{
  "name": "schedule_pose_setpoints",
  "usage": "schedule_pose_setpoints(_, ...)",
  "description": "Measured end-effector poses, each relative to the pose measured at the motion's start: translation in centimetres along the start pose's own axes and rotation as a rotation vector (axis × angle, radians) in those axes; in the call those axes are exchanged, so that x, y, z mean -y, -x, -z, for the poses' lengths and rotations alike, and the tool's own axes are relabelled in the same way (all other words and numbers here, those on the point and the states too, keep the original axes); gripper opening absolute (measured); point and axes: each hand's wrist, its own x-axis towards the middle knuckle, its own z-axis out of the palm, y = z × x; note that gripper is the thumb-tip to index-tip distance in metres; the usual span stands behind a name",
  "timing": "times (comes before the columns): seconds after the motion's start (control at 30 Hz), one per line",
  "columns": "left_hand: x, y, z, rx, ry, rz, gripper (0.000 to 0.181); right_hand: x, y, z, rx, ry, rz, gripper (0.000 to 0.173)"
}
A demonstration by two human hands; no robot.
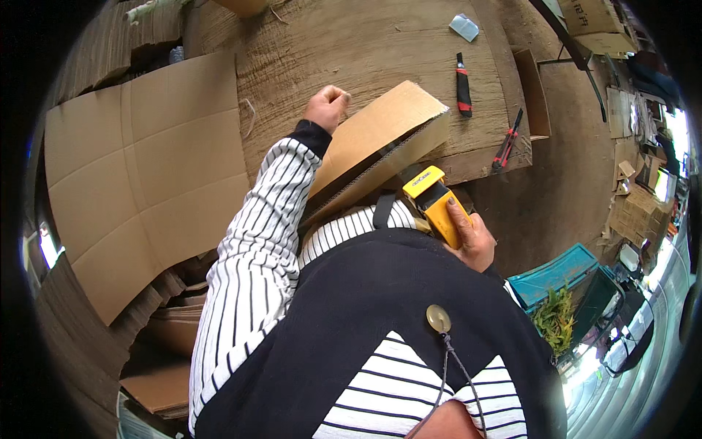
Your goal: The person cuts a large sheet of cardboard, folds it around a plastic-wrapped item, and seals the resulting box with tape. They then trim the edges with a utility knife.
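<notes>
A narrow cardboard box (378, 131) lies slanting across the front of the wooden table (362, 49), with a dark gap along its near long side. At its far left edge is my left hand (328, 107), fingers curled, with nothing visible in them. My right hand (474, 241) grips a yellow-and-black handheld tool (441, 206), whose head is close to the box's near side. Two red-and-black utility knives lie to the right: one (463, 90) on the table, the other (507, 144) near its right corner.
A large creased cardboard sheet (148, 164) covers the left side, above stacked cardboard (164, 340). A small pale blue packet (464, 27) lies at the table's far right. An open cardboard box (532, 93) stands beyond the right edge. A teal container (559, 274) and a leafy plant (554, 321) are at lower right.
</notes>
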Motion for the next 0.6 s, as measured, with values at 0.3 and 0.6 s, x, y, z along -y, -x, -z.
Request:
schedule_pose_setpoints(0.3,2.8,-2.3,2.0,-0.028,-0.001,0.201,0.025,0.3,-2.5,-2.6,0.039,0.045,0.003,0.088)
schedule_pose_setpoints(0.6,11.1,-2.4,-2.5,-0.094,-0.349,0.268,0.027,-2.3,-2.2,-6.2,0.089,0.082,-0.026,0.091)
